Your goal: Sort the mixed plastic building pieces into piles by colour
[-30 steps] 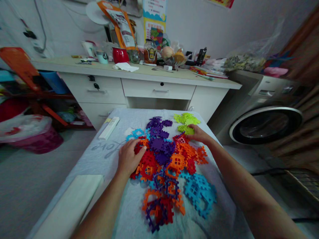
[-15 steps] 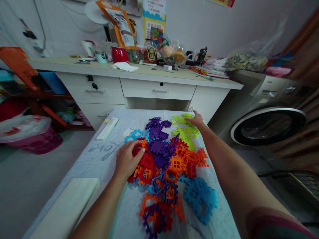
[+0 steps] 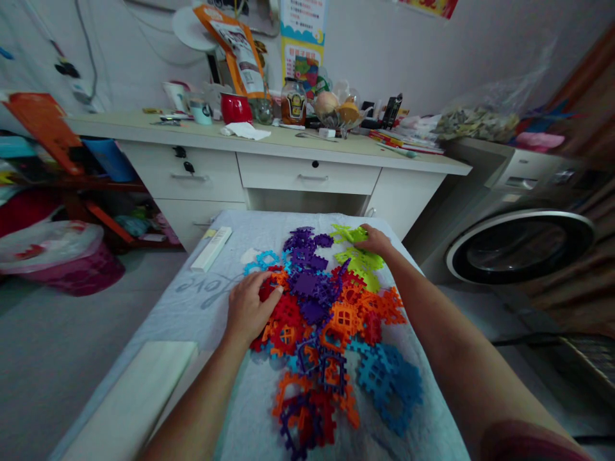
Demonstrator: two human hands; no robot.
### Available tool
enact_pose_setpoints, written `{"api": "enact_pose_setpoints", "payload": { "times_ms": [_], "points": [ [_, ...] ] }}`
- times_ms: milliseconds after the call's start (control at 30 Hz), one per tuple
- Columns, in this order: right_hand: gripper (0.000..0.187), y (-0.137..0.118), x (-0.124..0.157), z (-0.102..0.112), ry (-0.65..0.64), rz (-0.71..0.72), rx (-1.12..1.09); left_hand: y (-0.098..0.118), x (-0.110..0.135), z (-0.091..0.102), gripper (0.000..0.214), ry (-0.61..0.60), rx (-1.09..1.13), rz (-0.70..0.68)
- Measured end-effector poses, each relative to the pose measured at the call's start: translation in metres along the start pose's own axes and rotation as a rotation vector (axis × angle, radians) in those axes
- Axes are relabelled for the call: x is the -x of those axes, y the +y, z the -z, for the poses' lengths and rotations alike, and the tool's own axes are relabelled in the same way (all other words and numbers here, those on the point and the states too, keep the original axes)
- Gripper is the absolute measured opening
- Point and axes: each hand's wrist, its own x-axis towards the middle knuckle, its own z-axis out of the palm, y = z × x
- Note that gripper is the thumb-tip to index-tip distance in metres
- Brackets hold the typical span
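A heap of toothed plastic building pieces lies on the cloth-covered table. My left hand rests on the left edge of the heap, thumb apart from the fingers, touching red pieces. At the far right, my right hand has its fingers closed on the edge of a lime-green building piece; more lime-green pieces lie just below it. Purple pieces fill the middle between my hands. Orange pieces and blue pieces lie nearer to me. My left fingertips are partly hidden.
A long white box lies at the table's far left, and a white board at the near left. Behind stands a white desk with jars, cups and a fruit bowl. A washing machine is on the right, a pink bin on the left.
My right hand has drawn slightly toward me at the lime-green pieces, its fingers more bunched. My left hand stays on the red pieces. The whole view has shifted a little.
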Motion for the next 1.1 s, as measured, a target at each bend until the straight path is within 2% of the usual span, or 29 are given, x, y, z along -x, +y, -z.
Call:
{"api": "enact_pose_setpoints", "payload": {
  "times_ms": [167, 333, 467, 600, 700, 767, 867, 967, 1033, 1100],
  "points": [
    [0.053, -0.001, 0.036, -0.002, 0.115, 0.171, -0.018, 0.001, 0.001, 0.000, 0.037, 0.002, -0.009, 0.000],
    [0.048, -0.014, 0.074, 0.011, 0.120, 0.319, -0.227, 0.001, 0.001, 0.000, 0.036, -0.001, -0.028, 0.010],
    [0.047, -0.048, 0.108, 0.034, 0.105, 0.434, -0.451, 0.004, 0.001, 0.002, 0.038, -0.002, -0.014, 0.021],
    [0.048, -0.092, 0.146, 0.049, 0.042, 0.603, -0.535, 0.004, 0.000, 0.004, 0.042, 0.004, 0.064, 0.015],
    [0.060, -0.114, 0.169, 0.053, -0.066, 0.713, -0.548, 0.001, 0.000, 0.004, 0.049, 0.042, 0.173, 0.020],
    [0.069, -0.116, 0.173, 0.055, -0.121, 0.740, -0.559, -0.001, 0.001, 0.003, 0.052, 0.069, 0.237, 0.026],
    [0.063, -0.101, 0.155, 0.056, -0.067, 0.629, -0.562, -0.001, 0.002, 0.004, 0.050, 0.073, 0.260, 0.013],
    [0.056, -0.071, 0.115, 0.047, 0.060, 0.366, -0.388, 0.001, 0.002, 0.004, 0.046, 0.042, 0.231, -0.017],
    [0.073, -0.052, 0.088, 0.034, 0.028, 0.133, -0.222, 0.003, 0.002, 0.004, 0.046, 0.025, 0.216, -0.030],
    [0.095, -0.038, 0.068, 0.019, -0.060, -0.025, -0.114, 0.003, 0.002, 0.004, 0.047, 0.016, 0.202, -0.029]
  ]
}}
